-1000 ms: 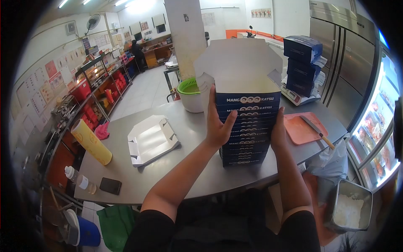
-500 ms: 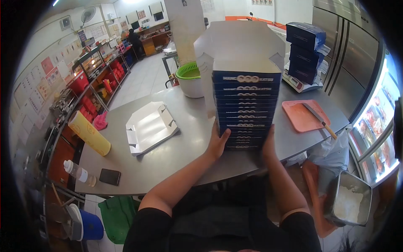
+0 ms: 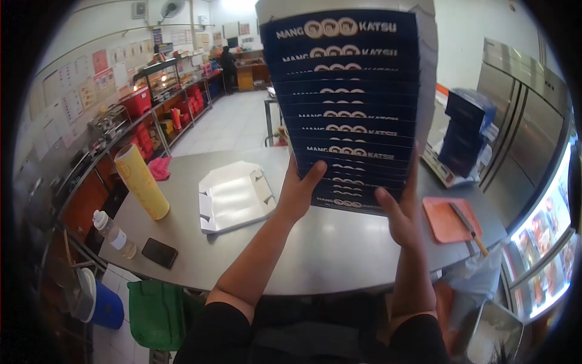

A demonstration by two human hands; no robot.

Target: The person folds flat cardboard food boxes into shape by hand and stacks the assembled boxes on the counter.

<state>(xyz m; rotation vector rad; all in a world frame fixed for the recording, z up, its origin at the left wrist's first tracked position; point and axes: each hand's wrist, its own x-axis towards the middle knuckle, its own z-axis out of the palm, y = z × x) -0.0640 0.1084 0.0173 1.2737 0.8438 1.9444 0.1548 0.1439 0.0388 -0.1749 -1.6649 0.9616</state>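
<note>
A tall stack of nested dark blue cardboard boxes [image 3: 351, 103], printed "MANG KATSU", is held up in front of me, its face turned toward me. On the stack's lower left side my left hand [image 3: 301, 188] is closed, thumb across the front. My right hand [image 3: 401, 209] grips the lower right side, with its thumb on the front too. The fingers behind the boxes are hidden. One open box, white inside [image 3: 236, 197], lies on the steel table [image 3: 279, 267] to the left of the stack.
To the left are a yellow roll [image 3: 142, 182], a clear bottle [image 3: 115, 233] and a dark phone [image 3: 159, 252]. An orange tray [image 3: 439, 221] with a knife [image 3: 464, 219] sits right. Behind it, more blue boxes [image 3: 464, 133] rest on a scale. A person [image 3: 228, 68] stands far back.
Both hands have raised the stack of boxes off the table and tilted it toward me. The view has shifted, and the stack now hides the green basket at the back.
</note>
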